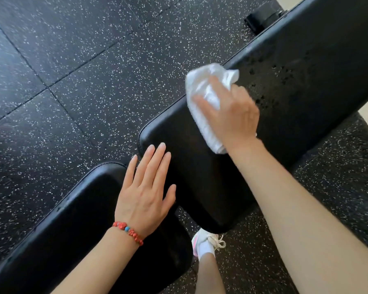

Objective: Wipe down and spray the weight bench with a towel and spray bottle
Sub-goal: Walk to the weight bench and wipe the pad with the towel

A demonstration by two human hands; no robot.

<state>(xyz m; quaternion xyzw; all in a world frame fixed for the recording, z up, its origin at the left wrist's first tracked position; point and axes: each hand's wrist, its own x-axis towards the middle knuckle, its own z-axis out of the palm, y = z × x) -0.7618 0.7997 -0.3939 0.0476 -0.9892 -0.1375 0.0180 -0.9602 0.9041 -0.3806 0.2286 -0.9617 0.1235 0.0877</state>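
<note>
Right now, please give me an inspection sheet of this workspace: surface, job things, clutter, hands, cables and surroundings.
Surface: black bench, two pads; droplets on the far part of the long pad.
Job things: white towel, crumpled, on the long pad; spray bottle not seen.
Clutter: nothing seen.
Hands: left hand flat, fingers straight, across the gap between the pads; right hand holds the towel against the pad.
Cables: nothing seen.
Surroundings: speckled rubber floor; a white shoe below the bench; a red bracelet on the left wrist.
</note>
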